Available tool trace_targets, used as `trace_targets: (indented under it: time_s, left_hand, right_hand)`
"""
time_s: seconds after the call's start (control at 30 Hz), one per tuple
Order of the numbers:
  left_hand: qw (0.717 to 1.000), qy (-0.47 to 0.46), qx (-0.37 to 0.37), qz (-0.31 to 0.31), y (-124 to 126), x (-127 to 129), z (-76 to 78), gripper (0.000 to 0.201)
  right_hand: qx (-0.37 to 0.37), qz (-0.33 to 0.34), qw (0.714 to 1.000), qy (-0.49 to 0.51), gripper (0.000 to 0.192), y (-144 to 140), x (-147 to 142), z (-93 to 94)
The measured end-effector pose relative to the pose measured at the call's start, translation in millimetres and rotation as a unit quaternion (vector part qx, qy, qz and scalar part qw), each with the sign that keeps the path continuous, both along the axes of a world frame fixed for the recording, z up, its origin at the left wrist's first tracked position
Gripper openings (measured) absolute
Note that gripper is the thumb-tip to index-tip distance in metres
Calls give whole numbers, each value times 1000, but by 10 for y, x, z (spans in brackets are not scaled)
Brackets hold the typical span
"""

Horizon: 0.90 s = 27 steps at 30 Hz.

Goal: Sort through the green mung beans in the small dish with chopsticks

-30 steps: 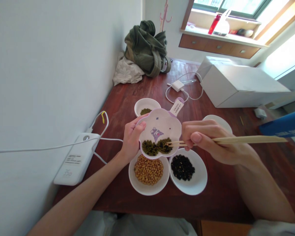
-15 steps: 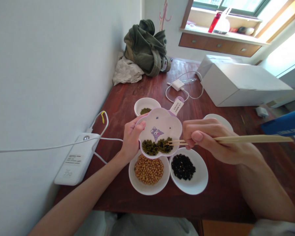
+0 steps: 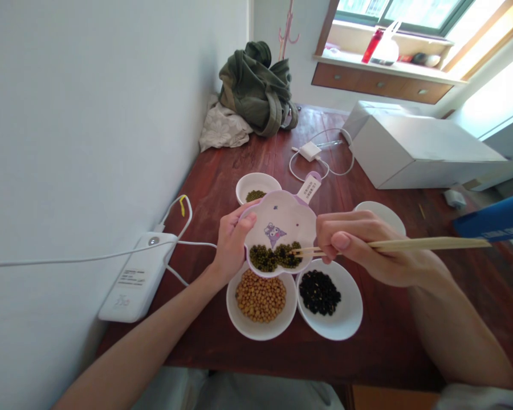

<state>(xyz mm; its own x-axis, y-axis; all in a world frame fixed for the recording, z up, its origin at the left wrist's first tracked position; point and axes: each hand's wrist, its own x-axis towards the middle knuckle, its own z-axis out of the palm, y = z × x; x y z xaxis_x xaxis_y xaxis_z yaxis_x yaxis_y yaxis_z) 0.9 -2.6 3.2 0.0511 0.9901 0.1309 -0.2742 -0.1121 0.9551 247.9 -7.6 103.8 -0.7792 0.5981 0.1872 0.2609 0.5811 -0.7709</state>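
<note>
My left hand (image 3: 235, 236) grips the left rim of a pale, flower-shaped bowl (image 3: 288, 219) with a purple edge, a cartoon print and a labelled handle. The bowl tilts toward me, and mung beans (image 3: 263, 259) with some dark beans among them lie along its lower side. Pinched in my right hand (image 3: 361, 245) is a pair of chopsticks (image 3: 427, 245), whose tips touch the beans on the right. Under the bowl's near edge stand a white bowl of soybeans (image 3: 260, 296) and a white bowl of black beans (image 3: 320, 292).
Behind sits a white bowl (image 3: 265, 181) with mung beans; another white bowl (image 3: 382, 213) is partly behind my right hand. A power bank (image 3: 137, 279) with cables lies left by the wall. Farther off are a charger (image 3: 310, 151), a green bag (image 3: 256, 85) and a white box (image 3: 419, 148).
The chopstick tips have shifted slightly among the beans in the tilted bowl. Both hands keep their grips. The whole view has moved a little.
</note>
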Motion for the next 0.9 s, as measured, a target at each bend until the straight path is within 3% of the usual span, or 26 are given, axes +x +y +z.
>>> trace_targets:
  time_s: [0.63,0.9]
  left_hand:
    - [1000,8,-18,10,-5,6,2,46]
    - [1000,4,-8,2,-2,-7,-22,43]
  right_hand:
    - [6,1,1000,-3,48,-13,-3,58]
    - [13,-36,999,-11,51,-88,114,160]
